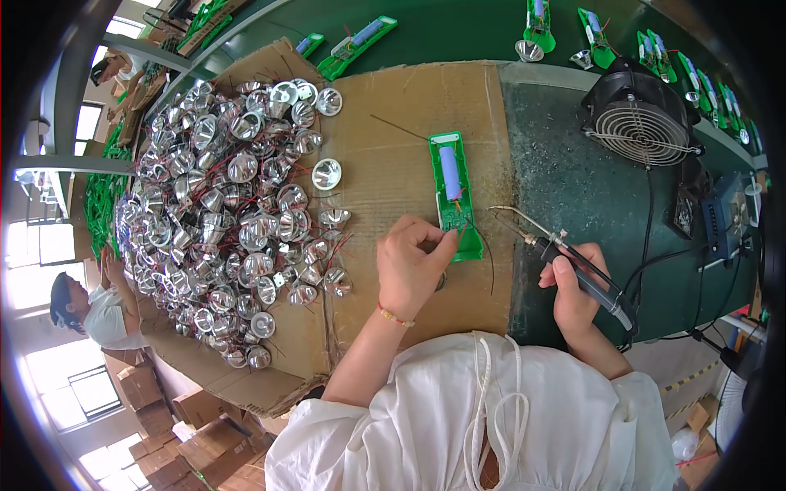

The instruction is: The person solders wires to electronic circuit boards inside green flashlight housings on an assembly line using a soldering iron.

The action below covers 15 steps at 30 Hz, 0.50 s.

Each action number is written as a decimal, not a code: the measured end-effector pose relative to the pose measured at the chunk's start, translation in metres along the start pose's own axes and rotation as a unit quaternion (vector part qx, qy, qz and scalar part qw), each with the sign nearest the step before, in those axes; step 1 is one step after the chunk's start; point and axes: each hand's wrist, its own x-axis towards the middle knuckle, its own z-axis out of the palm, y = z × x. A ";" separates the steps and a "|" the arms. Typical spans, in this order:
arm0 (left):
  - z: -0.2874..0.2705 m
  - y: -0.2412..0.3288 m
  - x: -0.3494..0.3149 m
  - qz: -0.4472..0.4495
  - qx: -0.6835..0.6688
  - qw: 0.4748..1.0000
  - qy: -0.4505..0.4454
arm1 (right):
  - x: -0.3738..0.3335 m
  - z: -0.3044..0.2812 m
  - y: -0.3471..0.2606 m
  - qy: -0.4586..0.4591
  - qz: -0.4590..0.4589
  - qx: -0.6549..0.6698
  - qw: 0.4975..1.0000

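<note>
A green plastic housing lies on the cardboard in front of me, with a purple cylindrical battery in its upper half. Thin red wires and a small green circuit board show below the battery. My left hand is closed at the housing's lower left edge, thumb and forefinger pinched; what they hold is too small to make out. Part of a round shiny piece peeks out under that hand. My right hand grips a soldering iron with a thin metal feed tube, its tip just right of the housing, apart from it.
A big heap of silver reflector cups with red wires fills the cardboard at left. A black fan with a wire grille and a blue box stand at right. Green housings line the far shelf. Another person sits at far left.
</note>
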 end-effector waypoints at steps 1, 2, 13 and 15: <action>-0.003 0.000 0.000 0.013 -0.001 1.000 -0.002 | 0.001 -0.001 0.000 0.003 0.005 0.000 1.000; -0.003 -0.002 0.000 0.019 -0.036 0.999 0.010 | 0.000 -0.004 0.000 0.009 0.002 -0.001 1.000; 0.014 0.000 0.104 0.171 0.245 0.945 -0.135 | 0.010 -0.019 0.003 0.041 0.039 0.000 0.998; 0.030 0.012 0.160 0.148 0.269 0.948 -0.080 | 0.011 -0.017 0.004 0.039 0.040 0.005 0.998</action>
